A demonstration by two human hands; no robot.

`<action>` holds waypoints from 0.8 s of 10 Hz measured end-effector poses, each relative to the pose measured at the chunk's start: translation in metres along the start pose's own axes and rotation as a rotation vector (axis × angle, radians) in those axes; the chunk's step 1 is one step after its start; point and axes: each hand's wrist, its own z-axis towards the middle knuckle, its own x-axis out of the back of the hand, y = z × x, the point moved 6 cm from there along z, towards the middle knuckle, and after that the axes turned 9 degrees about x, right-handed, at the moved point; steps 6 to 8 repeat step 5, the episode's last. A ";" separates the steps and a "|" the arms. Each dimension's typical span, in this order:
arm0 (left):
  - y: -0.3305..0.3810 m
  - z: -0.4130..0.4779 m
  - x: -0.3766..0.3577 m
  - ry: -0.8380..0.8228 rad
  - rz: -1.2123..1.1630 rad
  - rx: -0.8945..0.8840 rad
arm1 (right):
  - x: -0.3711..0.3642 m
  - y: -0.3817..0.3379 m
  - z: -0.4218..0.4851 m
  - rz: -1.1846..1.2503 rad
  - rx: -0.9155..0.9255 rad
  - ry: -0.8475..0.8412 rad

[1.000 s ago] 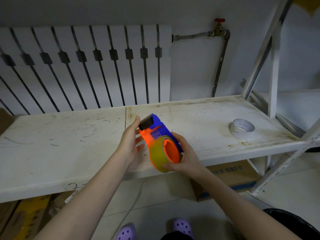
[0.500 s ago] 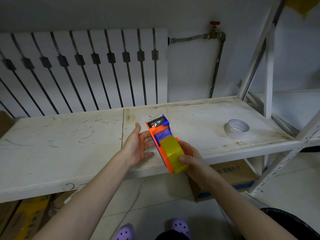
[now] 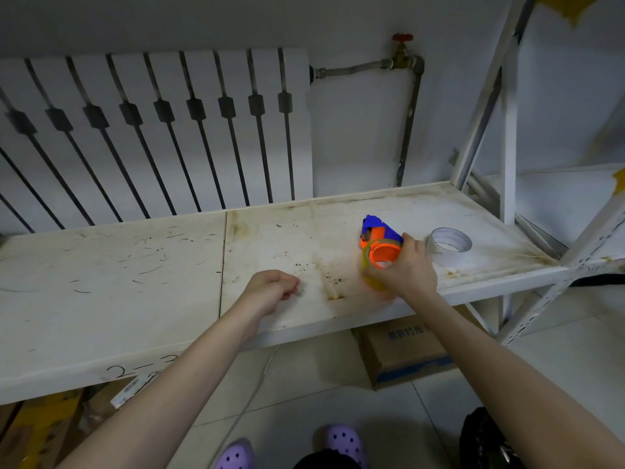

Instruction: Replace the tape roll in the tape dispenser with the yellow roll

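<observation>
The orange and blue tape dispenser (image 3: 381, 241) holds the yellow roll (image 3: 369, 269) around its orange hub. It lies low over the right part of the white shelf (image 3: 135, 286), gripped from the right by my right hand (image 3: 407, 270). My left hand (image 3: 270, 290) hovers over the shelf's middle, fingers curled in, holding nothing. A clear tape roll (image 3: 448, 246) with a white core lies flat on the shelf just right of the dispenser.
A white radiator (image 3: 152, 130) and a pipe with a red valve (image 3: 402, 38) stand behind the shelf. A shelf upright (image 3: 507, 130) rises at the right. A cardboard box (image 3: 406, 350) sits on the floor under the shelf, a black bag (image 3: 490, 441) at the lower right.
My right hand has carried the dispenser to the right and down toward the shelf beside the clear roll. My left hand has let go, drawn back and curled shut.
</observation>
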 end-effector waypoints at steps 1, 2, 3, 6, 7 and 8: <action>0.006 0.000 0.000 0.011 0.001 -0.018 | -0.006 0.004 0.002 -0.041 -0.018 -0.019; 0.012 -0.001 0.001 0.017 -0.004 -0.018 | -0.008 0.004 0.001 -0.043 -0.021 0.004; 0.017 -0.001 0.003 0.015 -0.010 -0.023 | -0.010 0.005 0.000 -0.045 -0.021 0.023; 0.032 -0.011 0.013 0.033 -0.022 -0.048 | -0.004 -0.010 0.000 -0.157 -0.002 -0.019; 0.032 -0.011 0.013 0.033 -0.022 -0.048 | -0.004 -0.010 0.000 -0.157 -0.002 -0.019; 0.032 -0.011 0.013 0.033 -0.022 -0.048 | -0.004 -0.010 0.000 -0.157 -0.002 -0.019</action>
